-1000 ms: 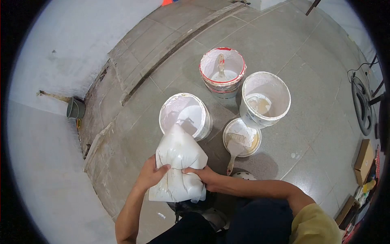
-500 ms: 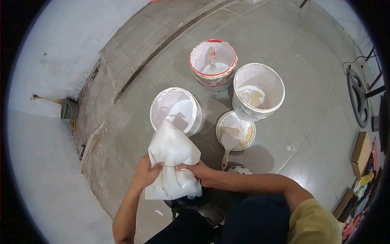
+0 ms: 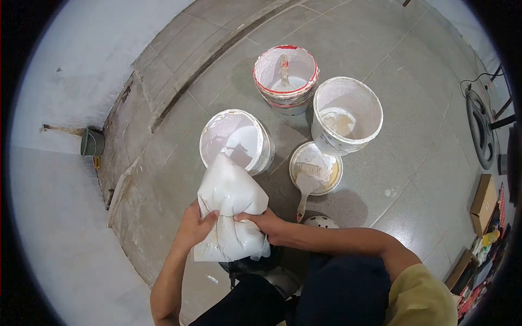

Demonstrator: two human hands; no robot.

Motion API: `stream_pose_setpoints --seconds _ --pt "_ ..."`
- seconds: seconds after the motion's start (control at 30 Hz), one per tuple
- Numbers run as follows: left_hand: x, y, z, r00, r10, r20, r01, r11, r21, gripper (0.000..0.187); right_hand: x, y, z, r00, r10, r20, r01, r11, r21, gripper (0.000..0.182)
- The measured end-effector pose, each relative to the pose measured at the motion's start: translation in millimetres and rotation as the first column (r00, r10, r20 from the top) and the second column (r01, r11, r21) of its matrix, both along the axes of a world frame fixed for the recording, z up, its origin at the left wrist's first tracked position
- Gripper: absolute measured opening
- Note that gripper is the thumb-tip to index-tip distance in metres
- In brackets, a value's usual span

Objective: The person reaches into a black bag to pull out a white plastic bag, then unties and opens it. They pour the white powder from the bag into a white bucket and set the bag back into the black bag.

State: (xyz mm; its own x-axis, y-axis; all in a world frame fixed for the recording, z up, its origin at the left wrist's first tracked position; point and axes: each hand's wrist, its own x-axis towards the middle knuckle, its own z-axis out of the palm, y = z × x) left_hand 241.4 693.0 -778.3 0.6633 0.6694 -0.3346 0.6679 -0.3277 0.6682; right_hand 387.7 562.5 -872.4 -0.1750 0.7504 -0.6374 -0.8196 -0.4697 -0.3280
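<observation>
Between my two hands is a bulging white plastic bag (image 3: 231,190), its pointed corner tipped over the near rim of a white bucket (image 3: 264,146). My left hand (image 3: 197,225) grips the bag's left side, thumb pressed on its front. On the opposite side my right hand (image 3: 263,224) squeezes it, thumb also pressed in. White liquid lies inside the bucket, and a thin streak shows near the bag's corner. The fingers behind the bag are hidden.
A red-rimmed bucket (image 3: 285,103) holds a brush (image 3: 284,70). Right of it stands another white bucket (image 3: 348,142). A wide paintbrush (image 3: 307,185) rests across a paint-smeared lid (image 3: 338,176). Cardboard boxes (image 3: 483,204) lie at far right; a small dark pot (image 3: 92,143) is by the left wall.
The buckets, lid and brush sit slightly higher in view, as the camera has tilted a little. Both hands keep their hold on the bag, which has barely shifted.
</observation>
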Motion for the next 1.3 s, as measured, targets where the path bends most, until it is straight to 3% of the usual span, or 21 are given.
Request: stream_pose_setpoints --seconds 1.3 --pt "-4.5 -0.6 -6.8 1.0 -0.019 -0.004 0.019 0.999 0.032 0.036 -1.5 2.7 -2.0 0.997 0.015 0.071 -0.011 0.999 -0.046 0.06"
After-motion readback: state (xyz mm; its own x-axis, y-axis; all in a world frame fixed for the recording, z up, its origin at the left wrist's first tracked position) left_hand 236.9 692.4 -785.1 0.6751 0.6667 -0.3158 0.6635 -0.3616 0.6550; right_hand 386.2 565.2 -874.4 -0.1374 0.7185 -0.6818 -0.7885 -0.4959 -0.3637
